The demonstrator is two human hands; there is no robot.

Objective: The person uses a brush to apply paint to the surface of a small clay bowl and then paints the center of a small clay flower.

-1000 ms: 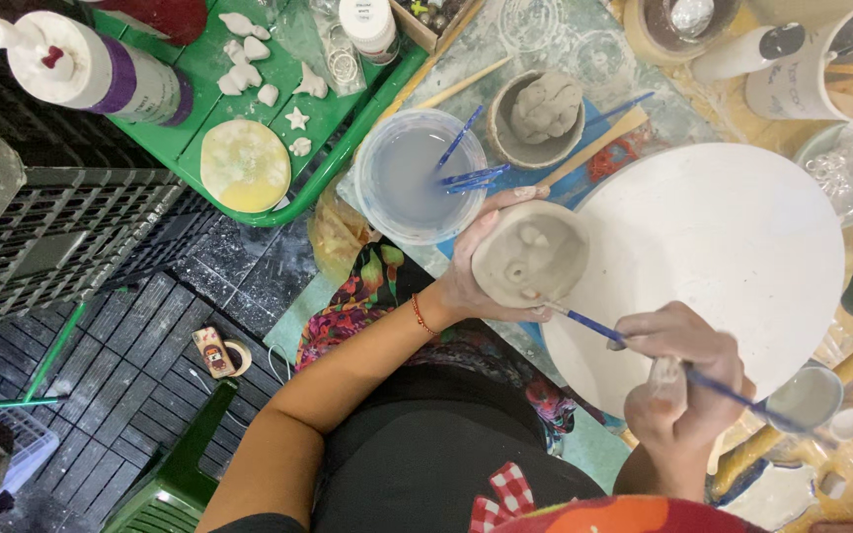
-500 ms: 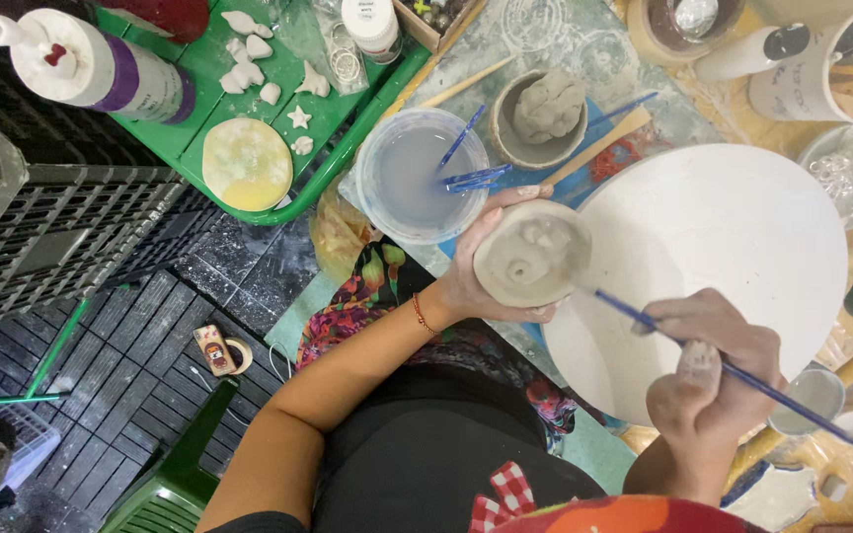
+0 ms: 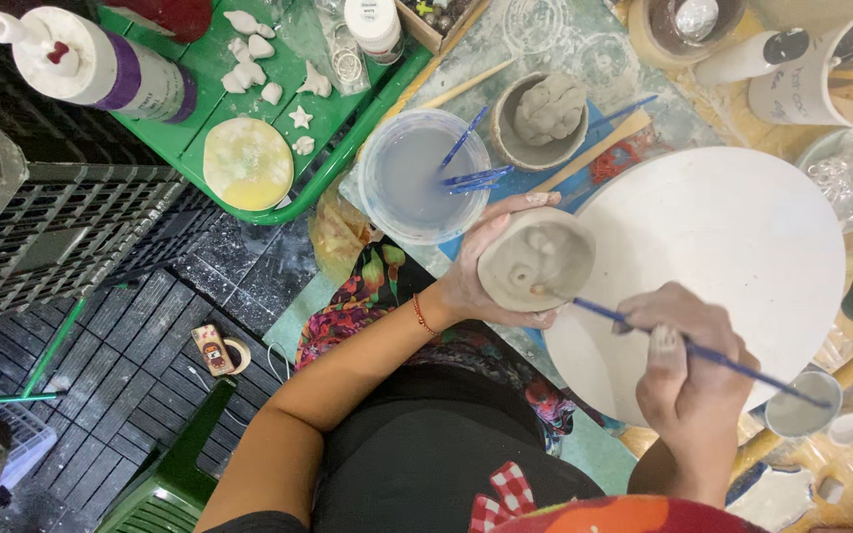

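Both forearms are bare, no sleeves reaching the wrists. A thin red cord bracelet (image 3: 421, 313) circles the wrist of the left hand (image 3: 481, 281). The right hand (image 3: 688, 360) wears no ring that I can make out, and its fingers look smeared with pale grey clay. The lap is covered in black cloth (image 3: 417, 464), with a red-and-white checked patch (image 3: 496, 498) near the bottom edge, possibly an apron pocket.

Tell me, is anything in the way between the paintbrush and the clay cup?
Nothing visible. The left hand holds the clay cup, and the blue paintbrush in the right hand already touches its surface.
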